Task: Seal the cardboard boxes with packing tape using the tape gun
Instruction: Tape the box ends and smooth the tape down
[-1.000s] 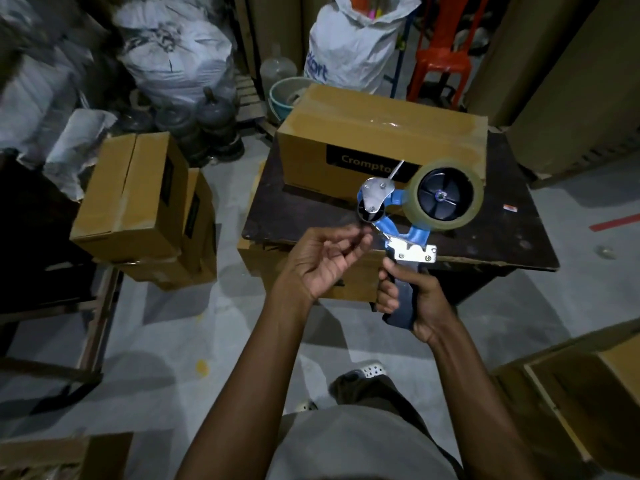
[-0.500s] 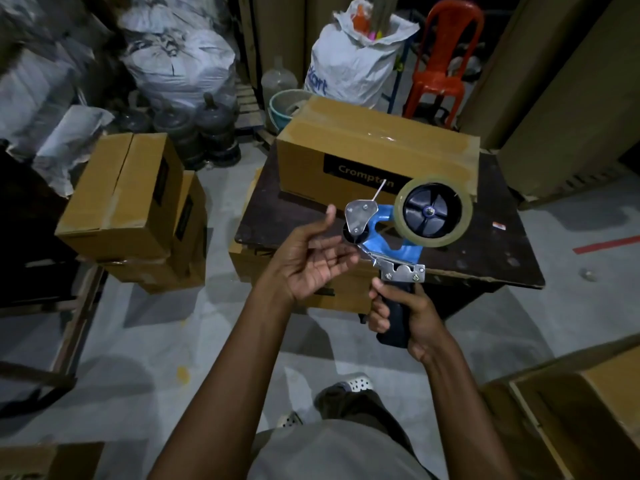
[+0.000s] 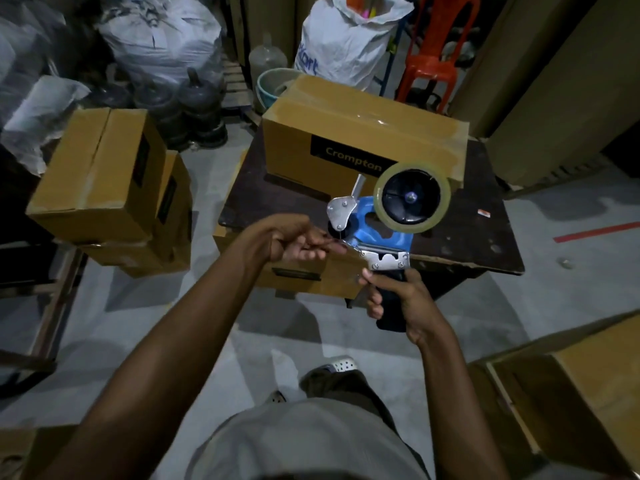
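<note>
Right hand (image 3: 407, 301) grips the tape gun (image 3: 379, 233) by its handle — left hand (image 3: 291, 241), just beside, pinches its front edge.

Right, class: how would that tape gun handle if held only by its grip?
Probably top-heavy: the tape roll sits well above the handle that the right hand grips. Likely stiff, given the tape gun and its metal plates. Laid down, it would probably tip onto its side rather than roll.

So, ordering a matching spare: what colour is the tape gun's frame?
The tape gun frame is blue; head view.
</note>
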